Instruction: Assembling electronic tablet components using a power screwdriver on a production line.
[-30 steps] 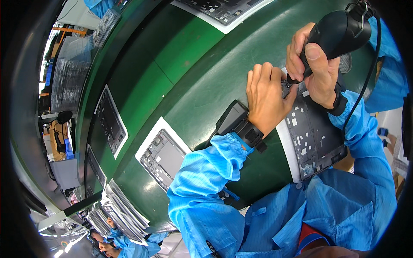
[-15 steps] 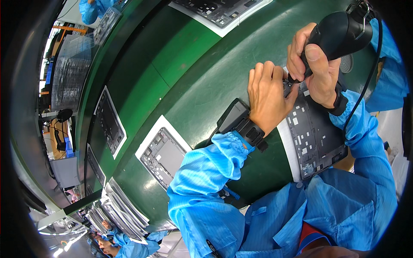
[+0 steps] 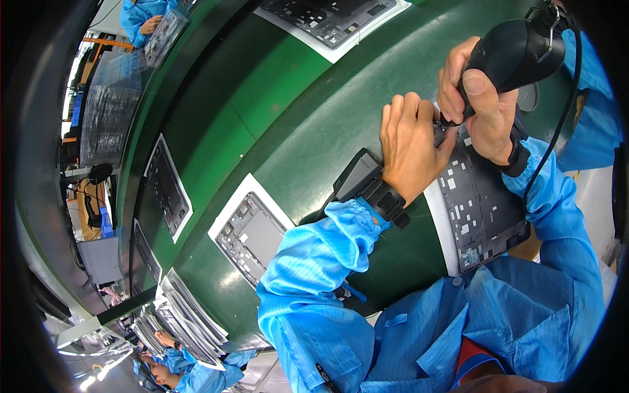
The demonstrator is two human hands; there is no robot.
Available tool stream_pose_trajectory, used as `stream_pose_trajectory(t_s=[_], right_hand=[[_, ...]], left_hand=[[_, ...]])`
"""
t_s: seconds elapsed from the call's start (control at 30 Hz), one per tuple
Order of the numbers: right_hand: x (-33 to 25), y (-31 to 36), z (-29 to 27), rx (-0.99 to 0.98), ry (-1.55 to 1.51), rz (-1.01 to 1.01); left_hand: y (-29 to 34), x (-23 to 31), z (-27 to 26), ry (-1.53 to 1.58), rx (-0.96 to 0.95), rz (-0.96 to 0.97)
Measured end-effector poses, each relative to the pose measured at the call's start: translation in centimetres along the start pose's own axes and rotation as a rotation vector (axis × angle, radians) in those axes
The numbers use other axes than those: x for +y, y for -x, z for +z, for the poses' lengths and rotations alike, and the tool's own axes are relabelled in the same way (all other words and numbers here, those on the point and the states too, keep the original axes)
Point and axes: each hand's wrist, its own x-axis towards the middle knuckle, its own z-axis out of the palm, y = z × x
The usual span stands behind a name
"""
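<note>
My right hand (image 3: 488,105) is wrapped round a black electric screwdriver (image 3: 514,56), its tip pointing down at the far end of an opened tablet housing (image 3: 478,203). The dark housing carries many small white pads and lies on a white sheet (image 3: 443,229). My left hand (image 3: 409,147) is curled at that same far end, its thumb close to the screwdriver's tip. The left fingertips are out of sight, and what they grip cannot be made out. The screw point is covered by my hands.
More opened housings on white sheets lie to the left: one on the bench (image 3: 252,229), others on the green strip (image 3: 167,187) and at the far edge (image 3: 327,19). A stack of sheets (image 3: 187,314) stands lower left. The screwdriver's cable (image 3: 563,124) hangs beside my right arm. Co-workers sit beyond.
My left hand has shifted very slightly to the right. The screwdriver and my right hand stay almost where they were. A co-worker's hand shows more clearly at the upper left.
</note>
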Motion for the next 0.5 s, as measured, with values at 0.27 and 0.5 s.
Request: stream_pose_trajectory(t_s=[0.27, 0.5], right_hand=[[-0.26, -0.02, 0.28, 0.027, 0.020, 0.005], [-0.17, 0.20, -0.19, 0.012, 0.019, 0.020]], left_hand=[[0.02, 0.06, -0.02, 0.004, 0.003, 0.001], [0.00, 0.16, -0.08, 0.001, 0.015, 0.012]])
